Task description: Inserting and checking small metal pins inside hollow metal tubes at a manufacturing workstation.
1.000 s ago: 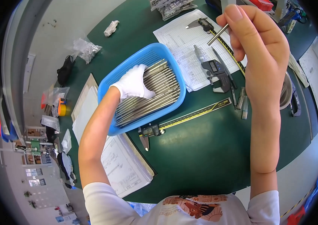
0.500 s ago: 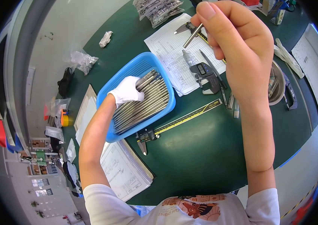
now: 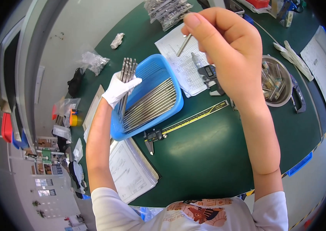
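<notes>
My left hand (image 3: 117, 90), in a white glove, is closed around a bundle of long steel drill bits (image 3: 129, 67), their tips pointing up and away. It is over the left side of a blue plastic basket (image 3: 178, 106). Inside the basket more long steel rods (image 3: 151, 104) of the same sort lie side by side on a slant. High up at the right, my bare right hand (image 3: 230, 50) pinches a slim steel rod (image 3: 184, 45) between thumb and fingers. The rod's upper end is hidden by the fingers.
A digital caliper (image 3: 190, 123) lies in front of the basket. Behind are a digital micrometer (image 3: 210, 73) and paper sheets (image 3: 170, 42). At the right stands a metal bowl (image 3: 285, 101) of small parts. A document folder (image 3: 132, 173) lies near me; bagged parts (image 3: 167, 11) sit at the back.
My left hand has lifted the bundle out of the rods and moved left, tilting it upright. My right hand has come slightly down and left with its rod.
</notes>
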Action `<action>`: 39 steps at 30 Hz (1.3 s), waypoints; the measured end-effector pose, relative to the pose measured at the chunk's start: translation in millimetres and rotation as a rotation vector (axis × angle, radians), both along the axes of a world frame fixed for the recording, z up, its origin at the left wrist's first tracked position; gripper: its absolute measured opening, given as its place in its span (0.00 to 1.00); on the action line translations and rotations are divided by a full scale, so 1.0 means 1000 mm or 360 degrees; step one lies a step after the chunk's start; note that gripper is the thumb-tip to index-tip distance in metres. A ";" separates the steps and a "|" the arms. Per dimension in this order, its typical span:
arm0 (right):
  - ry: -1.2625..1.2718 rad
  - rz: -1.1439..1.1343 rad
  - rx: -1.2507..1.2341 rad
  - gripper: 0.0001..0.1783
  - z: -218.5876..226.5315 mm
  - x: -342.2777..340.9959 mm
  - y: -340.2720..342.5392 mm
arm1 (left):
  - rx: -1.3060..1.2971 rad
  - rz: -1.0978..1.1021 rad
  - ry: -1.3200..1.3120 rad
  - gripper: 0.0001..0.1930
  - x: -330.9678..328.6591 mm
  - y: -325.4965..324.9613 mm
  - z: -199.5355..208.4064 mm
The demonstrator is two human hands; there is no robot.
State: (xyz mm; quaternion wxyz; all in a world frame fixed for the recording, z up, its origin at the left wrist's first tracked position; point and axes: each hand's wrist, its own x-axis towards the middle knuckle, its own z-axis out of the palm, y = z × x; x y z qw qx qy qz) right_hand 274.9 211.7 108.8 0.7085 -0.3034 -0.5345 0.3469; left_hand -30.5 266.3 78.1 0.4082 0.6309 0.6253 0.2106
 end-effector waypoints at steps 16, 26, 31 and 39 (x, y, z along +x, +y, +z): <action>-0.0184 0.0384 0.0006 0.10 0.000 -0.034 -0.035 | 0.1163 0.0829 -0.1302 0.06 0.071 -0.176 0.053; -0.0411 0.0370 0.0274 0.08 -0.004 -0.059 -0.077 | 0.0918 0.0510 -0.1446 0.08 0.098 -0.223 0.022; -0.0295 0.0384 0.0319 0.09 0.007 -0.060 -0.104 | 0.0696 0.0100 -0.1543 0.09 0.089 -0.217 0.028; -0.0871 0.0320 0.0585 0.05 0.055 -0.048 -0.114 | 0.0679 -0.0159 -0.1259 0.09 0.106 -0.214 0.024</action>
